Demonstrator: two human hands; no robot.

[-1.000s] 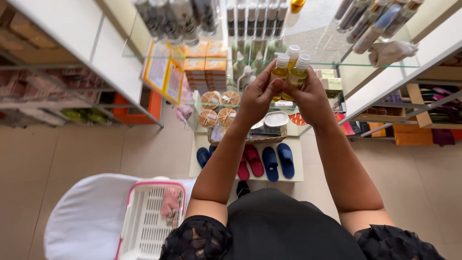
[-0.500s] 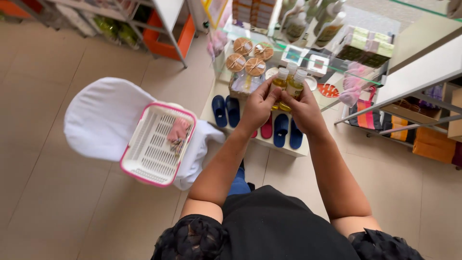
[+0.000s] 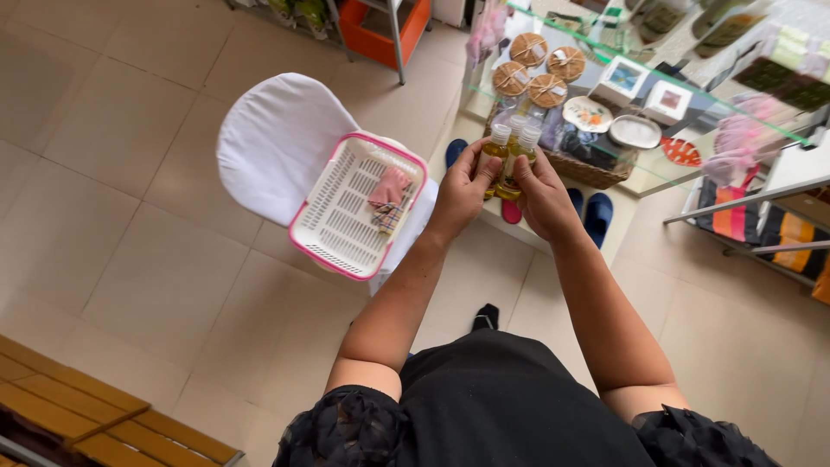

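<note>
My left hand (image 3: 460, 192) and my right hand (image 3: 545, 197) are raised together in front of me. Between them I hold small clear bottles of yellow liquid (image 3: 508, 156) with white caps, upright and side by side. The left hand grips the left bottle and the right hand grips the right one. Below and to the left, a white and pink plastic basket (image 3: 339, 223) rests on a white covered chair (image 3: 275, 138), with a folded pink cloth (image 3: 389, 192) inside it.
A glass shelf (image 3: 692, 147) ahead carries round woven-lidded jars (image 3: 527, 65), small boxes and dishes. Blue and red slippers (image 3: 596, 216) lie on the floor under it. An orange bin (image 3: 380, 26) sits under a metal rack. Wooden slats (image 3: 104, 415) are at lower left.
The view has tilted further down and left, so the chair and basket sit nearer the centre. My hands have come lower and closer to me, still holding the bottles.
</note>
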